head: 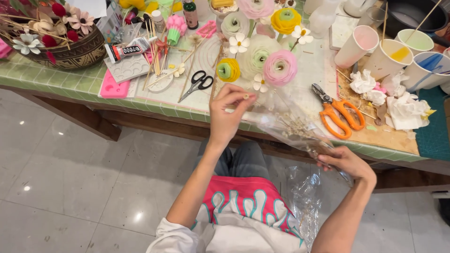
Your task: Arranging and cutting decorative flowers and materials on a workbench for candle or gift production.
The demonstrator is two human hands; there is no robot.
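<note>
My left hand [228, 114] is raised over the table's front edge, with thumb and forefinger pinched on a tiny pale sprig tip [245, 96]. My right hand [348, 162] grips the lower end of a clear plastic bag [290, 124] of small dried white sprigs, which slants up towards my left hand. Just beyond them stands a bunch of handmade flowers: a pink one [280, 67], a pale green one [257, 54], a yellow-and-green one [228, 70] and small white blossoms [239, 43].
Black scissors [198, 83] and orange-handled snips [338, 111] lie on the green-tiled table [70, 84]. A carved bowl of flowers [56, 40] sits far left, beside a glue tube [125, 49] and wooden sticks. Paper cups of paint [391, 57] and crumpled tissues [405, 111] are on the right.
</note>
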